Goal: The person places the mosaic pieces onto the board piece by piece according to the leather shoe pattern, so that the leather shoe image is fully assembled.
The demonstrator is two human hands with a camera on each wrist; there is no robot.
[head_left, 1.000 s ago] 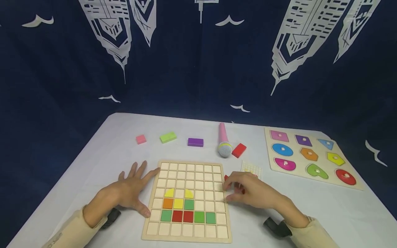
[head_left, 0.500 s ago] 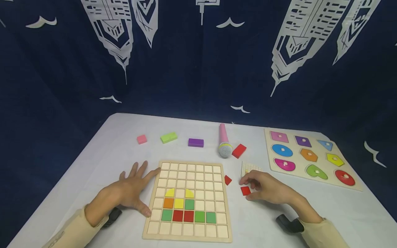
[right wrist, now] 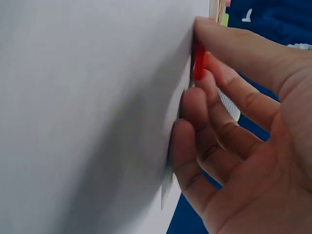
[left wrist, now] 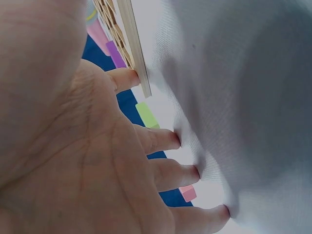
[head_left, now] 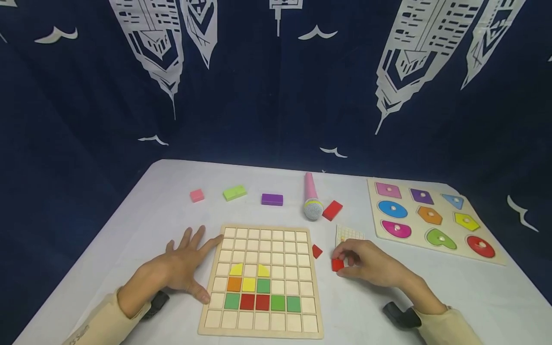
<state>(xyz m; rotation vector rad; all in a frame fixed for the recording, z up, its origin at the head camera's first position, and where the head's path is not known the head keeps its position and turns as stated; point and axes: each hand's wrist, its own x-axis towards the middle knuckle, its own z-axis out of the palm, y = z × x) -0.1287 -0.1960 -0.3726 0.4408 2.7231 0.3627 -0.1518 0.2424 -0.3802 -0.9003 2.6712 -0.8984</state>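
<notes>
Right hand (head_left: 373,265) low on the table (head_left: 431,292), right of the board (head_left: 263,280), thumb and fingers curled, pinching a red tile (head_left: 338,264). Tile at the table surface, just under the fingertips; in the right wrist view, same tile (right wrist: 199,61) a red sliver between thumb and forefinger, tight against the white cloth. Another red tile (head_left: 316,251) loose between board and hand, apart from both. Small grid card (head_left: 349,235) just behind the knuckles.

Left hand (head_left: 181,266) flat on the table, fingers spread and straight, gripping nothing; forefinger and thumb touching the board's left edge. Same in the left wrist view: fingertips (left wrist: 168,140) pressed on the cloth, one finger against the wooden rim (left wrist: 132,46).

On the board, mostly bare wooden squares, plus a small coloured cluster: two yellow pieces on top, then orange, yellow, green, then a row of green, red, red, green, green.

Farther back, in a line: pink block (head_left: 196,195), green block (head_left: 235,192), purple block (head_left: 272,199), pink toy microphone (head_left: 311,195), red block (head_left: 332,210) touching the microphone's head or very near it. At far right, shape puzzle (head_left: 431,218) with knobbed pieces in many colours. Behind the table, dark blue curtain (head_left: 258,96) with white buildings and birds.
</notes>
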